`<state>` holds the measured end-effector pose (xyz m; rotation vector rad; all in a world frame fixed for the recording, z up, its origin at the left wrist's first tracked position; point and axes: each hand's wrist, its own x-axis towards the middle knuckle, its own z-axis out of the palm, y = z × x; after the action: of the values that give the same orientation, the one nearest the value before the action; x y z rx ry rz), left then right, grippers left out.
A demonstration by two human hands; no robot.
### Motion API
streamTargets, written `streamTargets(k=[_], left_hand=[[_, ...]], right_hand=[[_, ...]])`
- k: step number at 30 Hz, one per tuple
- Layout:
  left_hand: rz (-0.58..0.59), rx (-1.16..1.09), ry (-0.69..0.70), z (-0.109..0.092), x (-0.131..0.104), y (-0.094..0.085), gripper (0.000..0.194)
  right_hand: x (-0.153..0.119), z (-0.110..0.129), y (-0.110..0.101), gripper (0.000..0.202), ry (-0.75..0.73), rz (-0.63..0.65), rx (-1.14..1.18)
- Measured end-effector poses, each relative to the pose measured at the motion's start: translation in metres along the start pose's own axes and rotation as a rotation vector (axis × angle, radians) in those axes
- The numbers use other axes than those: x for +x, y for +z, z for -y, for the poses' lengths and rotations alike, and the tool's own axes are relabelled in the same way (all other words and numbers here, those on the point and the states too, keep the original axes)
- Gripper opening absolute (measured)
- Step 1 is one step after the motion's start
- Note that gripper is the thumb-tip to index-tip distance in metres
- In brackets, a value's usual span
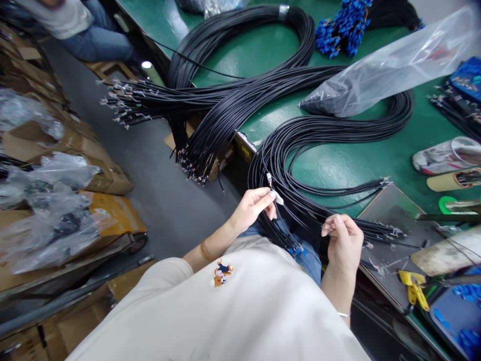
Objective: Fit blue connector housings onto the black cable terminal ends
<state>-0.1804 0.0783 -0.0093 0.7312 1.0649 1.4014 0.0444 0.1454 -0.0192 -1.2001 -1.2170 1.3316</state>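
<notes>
1. Landmark: front coil, black cables in an S-bend on the green table, partly over its near edge.
2. Left hand: at the coil's near bend. Grip closed, thumb and fingers pinching the held cable close to its white connector; a small white piece sits at the fingertips.
3. Right hand: right of that bend, near the coil's stripped ends. Fingers curled toward thumb; can't tell if the grip is fully closed or has anything in it.
4. Behind the coil: clear plastic bag with dark contents, then blue connectors farther back. Rear coil is back and left.
5. Left of the coil: loose cable bundle, stripped ends hanging past the table edge.
6. Right of the coil: grey board under some cable ends; yellow-handled tool nearer the wearer.
7. Far left of the coil: cartons, plus a seated person's leg behind them.
</notes>
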Motion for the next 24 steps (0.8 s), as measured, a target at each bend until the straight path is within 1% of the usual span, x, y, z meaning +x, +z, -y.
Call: streamTargets(k=[2, 3, 5, 7, 8, 10, 12, 13, 15, 16, 17, 19, 21, 24], left_hand=[[-0.007, 0.059, 0.017, 0.0, 0.001, -0.001, 0.044], [-0.031, 0.112, 0.041, -0.001, 0.002, -0.003, 0.043], [-0.137, 0.23, 0.108, -0.006, 0.006, -0.01, 0.042], [-0.253, 0.328, 0.171, -0.018, 0.011, -0.024, 0.04], [-0.28, 0.375, 0.191, -0.026, 0.014, -0.033, 0.04], [-0.269, 0.555, 0.232, -0.049, 0.024, -0.053, 0.038], [-0.296, 0.818, 0.328, -0.077, 0.04, -0.071, 0.034], [-0.336, 0.966, 0.381, -0.092, 0.05, -0.079, 0.033], [-0.401, 1.253, 0.455, -0.122, 0.078, -0.09, 0.032], [-0.406, 1.394, 0.46, -0.136, 0.097, -0.093, 0.033], [-0.391, 1.535, 0.441, -0.149, 0.117, -0.095, 0.034], [-0.318, 1.818, 0.334, -0.169, 0.165, -0.097, 0.039], [-0.286, 1.886, 0.293, -0.182, 0.218, -0.094, 0.037], [-0.224, 1.948, 0.281, -0.191, 0.293, -0.081, 0.035]], right_hand=[[0.0, 0.0, -0.001, 0.03, -0.002, 0.002, 0.006], [0.0, 0.0, -0.001, 0.03, -0.003, 0.005, 0.008], [0.0, 0.0, -0.004, 0.03, -0.006, 0.014, 0.007], [0.0, -0.002, -0.008, 0.029, -0.005, 0.031, 0.002], [0.0, -0.003, -0.01, 0.03, -0.007, 0.036, -0.004], [0.001, -0.007, -0.015, 0.031, -0.006, 0.046, -0.035], [0.002, -0.011, -0.018, 0.032, -0.003, 0.056, -0.077], [0.002, -0.013, -0.019, 0.032, 0.005, 0.057, -0.095], [0.002, -0.014, -0.02, 0.034, 0.019, 0.057, -0.12], [0.002, -0.014, -0.02, 0.035, 0.024, 0.058, -0.13], [0.001, -0.014, -0.02, 0.036, 0.027, 0.063, -0.14], [0.001, -0.013, -0.019, 0.037, 0.033, 0.077, -0.159], [0.0, -0.012, -0.018, 0.038, 0.042, 0.084, -0.17], [0.002, -0.012, -0.017, 0.04, 0.054, 0.081, -0.163]])
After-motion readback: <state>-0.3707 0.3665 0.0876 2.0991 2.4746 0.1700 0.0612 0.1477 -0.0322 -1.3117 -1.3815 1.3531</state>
